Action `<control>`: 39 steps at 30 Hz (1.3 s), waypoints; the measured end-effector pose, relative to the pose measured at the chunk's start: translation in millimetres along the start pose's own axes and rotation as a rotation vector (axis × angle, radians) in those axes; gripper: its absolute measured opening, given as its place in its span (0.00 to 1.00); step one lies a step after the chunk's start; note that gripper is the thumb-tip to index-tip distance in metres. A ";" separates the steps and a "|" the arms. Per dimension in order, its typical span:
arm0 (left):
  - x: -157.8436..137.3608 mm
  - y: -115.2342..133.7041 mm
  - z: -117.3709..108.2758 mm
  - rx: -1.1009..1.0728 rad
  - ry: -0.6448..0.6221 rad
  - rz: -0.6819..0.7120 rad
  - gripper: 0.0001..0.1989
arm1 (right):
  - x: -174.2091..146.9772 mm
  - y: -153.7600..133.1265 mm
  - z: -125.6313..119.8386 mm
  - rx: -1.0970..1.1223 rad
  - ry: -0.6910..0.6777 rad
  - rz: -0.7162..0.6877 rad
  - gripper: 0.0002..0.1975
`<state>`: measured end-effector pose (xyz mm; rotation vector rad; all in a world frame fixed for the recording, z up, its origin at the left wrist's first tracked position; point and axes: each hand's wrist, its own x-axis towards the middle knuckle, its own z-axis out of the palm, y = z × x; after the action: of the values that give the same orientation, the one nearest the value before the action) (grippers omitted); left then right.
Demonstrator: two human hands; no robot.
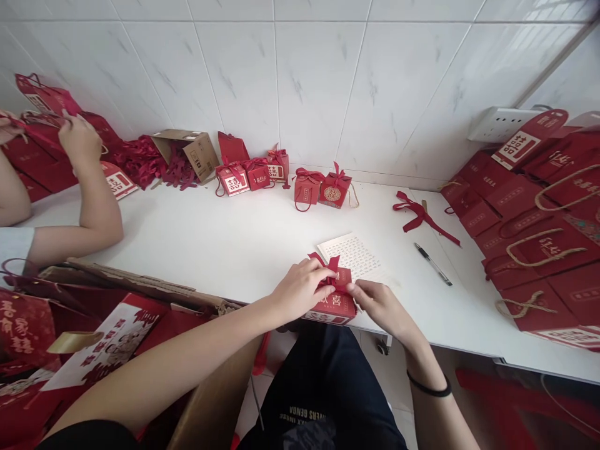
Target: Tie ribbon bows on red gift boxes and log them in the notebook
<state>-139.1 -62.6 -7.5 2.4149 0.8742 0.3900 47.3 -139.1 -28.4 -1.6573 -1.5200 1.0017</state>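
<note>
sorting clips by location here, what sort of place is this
Probably a small packing workspace: red gift boxes are stacked on a white table, loose ribbons lie by a cardboard carton, and a ribboned box sits at the front edge.

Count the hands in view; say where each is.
4. The wearer's left hand and right hand are at the ribbon on the near box. At far left are a co-worker's hand and a second hand, partly cut off by the edge.
</note>
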 end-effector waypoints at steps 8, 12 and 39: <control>-14.1 -15.1 -25.8 -0.204 0.007 -0.326 0.18 | -1.7 7.7 18.8 0.216 0.050 -0.013 0.28; -17.6 -27.4 -30.3 -0.309 -0.229 -0.385 0.20 | -2.3 12.1 19.7 0.337 0.014 -0.030 0.27; -22.8 -13.8 -25.2 -0.181 -0.138 -0.311 0.35 | 1.4 25.4 20.8 0.280 0.276 -0.147 0.19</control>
<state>-173.9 -59.0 3.2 2.0715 1.0809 0.1732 41.3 -140.8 -60.7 -1.3996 -1.2379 0.8261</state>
